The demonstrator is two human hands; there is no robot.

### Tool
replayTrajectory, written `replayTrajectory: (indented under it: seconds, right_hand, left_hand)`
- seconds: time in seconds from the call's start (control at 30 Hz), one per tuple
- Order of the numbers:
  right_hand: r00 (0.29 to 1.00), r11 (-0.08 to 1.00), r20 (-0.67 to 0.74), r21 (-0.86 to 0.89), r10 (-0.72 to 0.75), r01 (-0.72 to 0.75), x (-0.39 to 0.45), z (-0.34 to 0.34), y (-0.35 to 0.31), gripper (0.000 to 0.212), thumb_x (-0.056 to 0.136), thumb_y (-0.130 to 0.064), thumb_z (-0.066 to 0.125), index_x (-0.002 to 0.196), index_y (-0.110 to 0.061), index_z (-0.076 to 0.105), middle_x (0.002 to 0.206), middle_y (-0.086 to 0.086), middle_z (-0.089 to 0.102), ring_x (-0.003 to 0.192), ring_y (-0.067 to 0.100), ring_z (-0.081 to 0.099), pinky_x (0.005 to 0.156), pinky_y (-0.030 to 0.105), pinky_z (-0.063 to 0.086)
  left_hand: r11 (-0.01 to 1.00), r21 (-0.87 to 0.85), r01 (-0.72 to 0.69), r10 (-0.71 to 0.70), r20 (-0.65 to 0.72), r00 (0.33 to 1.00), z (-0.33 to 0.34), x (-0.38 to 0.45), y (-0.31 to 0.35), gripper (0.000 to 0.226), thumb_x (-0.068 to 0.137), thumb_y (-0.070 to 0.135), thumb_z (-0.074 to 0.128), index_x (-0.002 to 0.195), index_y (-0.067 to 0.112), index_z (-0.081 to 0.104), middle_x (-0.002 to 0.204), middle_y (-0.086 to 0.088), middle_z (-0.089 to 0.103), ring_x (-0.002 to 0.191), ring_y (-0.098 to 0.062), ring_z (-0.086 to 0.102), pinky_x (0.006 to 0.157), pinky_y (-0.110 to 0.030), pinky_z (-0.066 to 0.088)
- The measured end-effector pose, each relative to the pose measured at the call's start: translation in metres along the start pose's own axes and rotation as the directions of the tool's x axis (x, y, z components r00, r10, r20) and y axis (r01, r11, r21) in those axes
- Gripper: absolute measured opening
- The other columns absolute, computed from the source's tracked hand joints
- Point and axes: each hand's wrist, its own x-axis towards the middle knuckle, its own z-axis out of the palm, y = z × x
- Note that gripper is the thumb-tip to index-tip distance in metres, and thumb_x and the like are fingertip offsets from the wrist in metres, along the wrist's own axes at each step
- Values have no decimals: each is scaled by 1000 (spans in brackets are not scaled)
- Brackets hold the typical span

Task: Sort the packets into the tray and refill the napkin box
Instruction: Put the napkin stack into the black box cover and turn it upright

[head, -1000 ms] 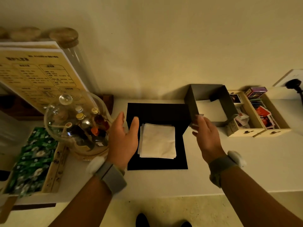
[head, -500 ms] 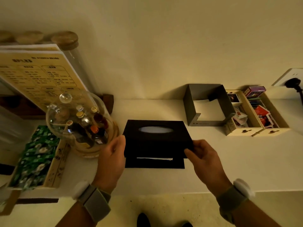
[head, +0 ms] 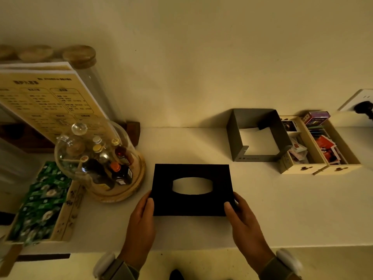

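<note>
A black napkin box (head: 191,207) with an oval slot in its lid lies flat on the white counter in front of me; pale napkins (head: 191,185) show through the slot. My left hand (head: 141,221) grips the box's near left corner, thumb on top. My right hand (head: 244,221) grips the near right corner the same way. At the back right stands a wooden tray (head: 341,168) with two compartments holding several sorted packets (head: 327,146).
A grey open metal frame (head: 254,136) stands beside the tray. A glass dome (head: 94,156) over small bottles sits on the left, with a wooden box of green packets (head: 40,201) further left. A menu card and tall glass jars stand at the back left. A wall socket (head: 357,102) is far right.
The lid has come down over the napkin stack and the box is now closed flat. Both hands slid to its near corners, closer to the counter's front edge.
</note>
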Motion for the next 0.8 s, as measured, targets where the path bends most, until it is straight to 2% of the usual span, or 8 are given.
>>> replayTrajectory:
  seconds: [0.07,0.2,0.33,0.43,0.53,0.67,0.8]
  right_hand:
    - [1000,1000,12,-27,-2,2,4,6,-2,49,92,-39,48,139,-39,36,133,-21,49,123,3,45,107,29,34]
    - [998,998,32,-41,-47,49,28,8,-22,49,96,-29,45,143,-35,32,135,-18,45,126,3,40,104,26,32]
    - [998,998,2,16,-67,67,70,9,-46,48,98,-25,43,144,-31,31,136,-11,46,125,6,40,102,26,33]
    - [998,998,-42,54,-40,43,100,13,-54,49,98,-26,43,146,-28,31,145,-4,43,132,14,38,104,28,32]
    - [997,999,-75,44,-12,15,124,20,-57,52,97,-28,44,147,-27,29,150,0,39,137,21,36,112,36,31]
    - [996,998,-94,59,4,2,140,26,-62,49,98,-26,44,145,-26,31,147,2,42,137,23,37,111,38,30]
    - [995,999,-99,28,22,-19,149,29,-61,51,98,-28,43,146,-25,28,150,3,37,138,24,34,111,38,28]
  left_hand:
    - [999,-26,23,-23,11,1000,0,4,-1,26,99,29,41,114,43,57,127,9,61,121,-10,53,108,-39,38]
    - [999,-41,-35,34,-19,999,6,23,16,33,98,32,43,128,35,55,132,9,59,124,-11,52,110,-43,37]
    - [996,-10,-94,93,-29,995,30,49,52,39,100,27,38,137,26,46,129,10,52,123,-12,48,106,-33,36]
    - [992,9,-128,129,-61,990,46,75,73,39,100,23,37,137,22,48,129,4,55,121,-14,49,102,-29,37]
    - [992,-6,-127,126,-79,989,53,106,76,39,97,20,38,132,19,54,128,-1,61,119,-19,56,107,-37,42]
    - [992,20,-122,123,-109,986,56,124,74,38,97,18,38,130,19,56,115,4,62,112,-19,57,100,-32,44]
    - [986,84,-145,153,-93,984,58,141,71,37,96,21,38,128,21,58,114,5,63,112,-20,58,97,-31,45]
